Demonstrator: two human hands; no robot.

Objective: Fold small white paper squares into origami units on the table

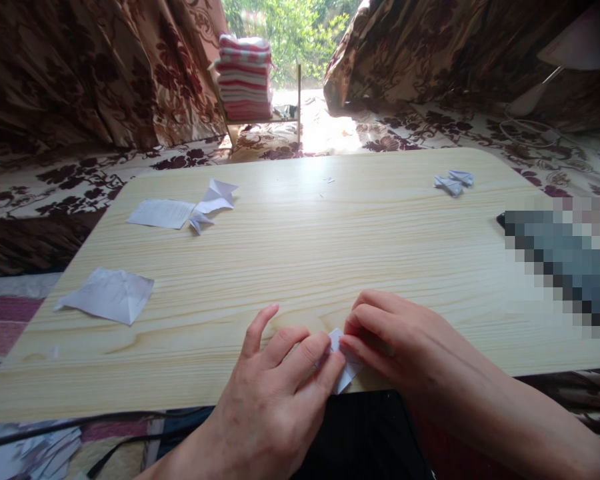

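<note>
**A:** Where is the small folded paper (341,365)?

**B:** At the near edge of the wooden table (310,253), between the two hands. Its lower corner pokes just over the rim.

**A:** And the hands?

**B:** The left hand (275,393) lies fingers-down with the index lifted, and the middle and ring fingertips pin the paper's left side. The right hand (395,343) is curled, its fingertips closed on the paper's right edge (thumb tucked out of sight beneath).

**A:** How would it handle?

**B:** Very light, thin, and limp until creased. I judge it slides easily on that smooth tabletop and tears or creases wrongly if tugged. I can't quite make out how many layers it has, since most of it is under the fingers.

**A:** Best hold?

**B:** Probably along a folded edge or at a corner, pinched between fingertip and thumb, with the other hand pressing it flat.

**A:** Anything else about?

**B:** A creased sheet (107,295) lies at the left, well apart. Farther off is a flat slip (161,213) beside folded paper shapes (216,199), and more small folded pieces (454,182) sit at the far right.
</note>
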